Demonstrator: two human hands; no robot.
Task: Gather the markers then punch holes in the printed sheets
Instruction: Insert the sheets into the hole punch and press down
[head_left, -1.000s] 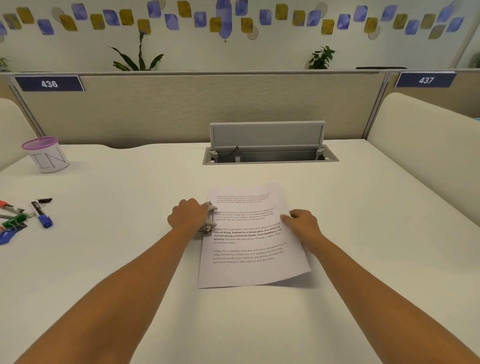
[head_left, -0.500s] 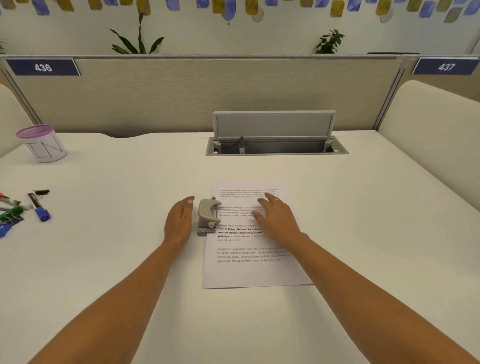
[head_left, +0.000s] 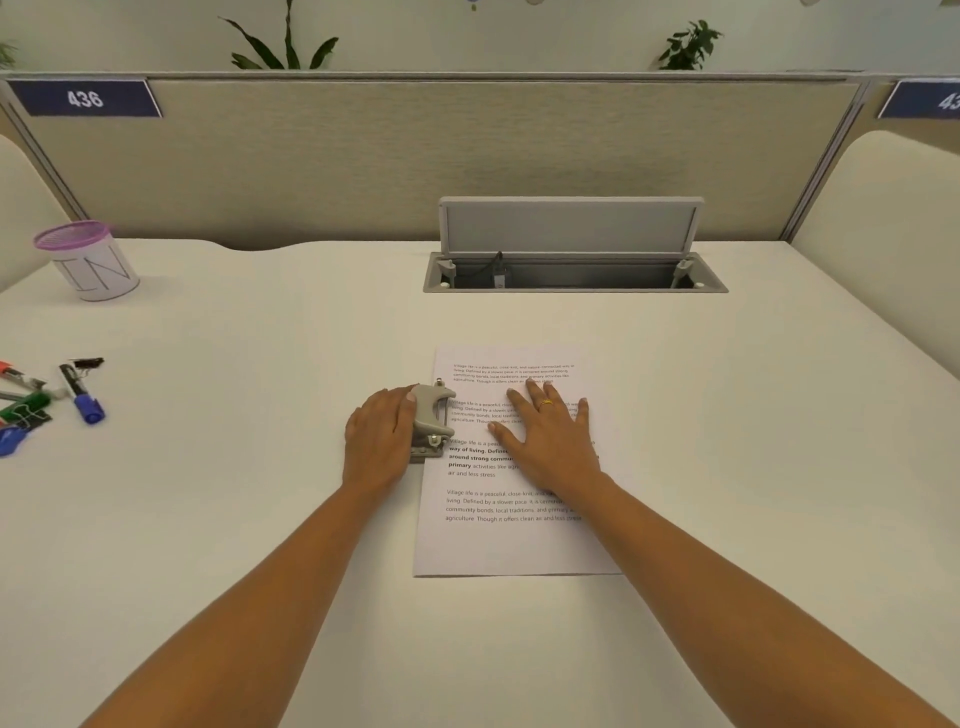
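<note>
The printed sheets (head_left: 511, 540) lie flat in the middle of the white desk (head_left: 260, 519). A grey hole punch (head_left: 431, 421) sits over their left edge. My left hand (head_left: 379, 439) lies against the punch's left side, fingertips touching its lever, not wrapped around it. My right hand (head_left: 550, 434) presses flat on the sheets with fingers spread. Several markers lie loose at the far left: a blue-capped one (head_left: 82, 396), a green one (head_left: 23, 408), a red one (head_left: 15, 375) and another blue one (head_left: 10, 441).
A white cup (head_left: 91, 262) with a purple rim, marked IN, stands at the back left. A black binder clip (head_left: 88, 362) lies by the markers. An open cable hatch (head_left: 571, 254) is set into the desk behind the sheets. Partition walls close the back and sides.
My left hand let go of the punch, opened beside it, then slid right to touch it again. My right hand opened from a fist and now lies flat on the sheets.
</note>
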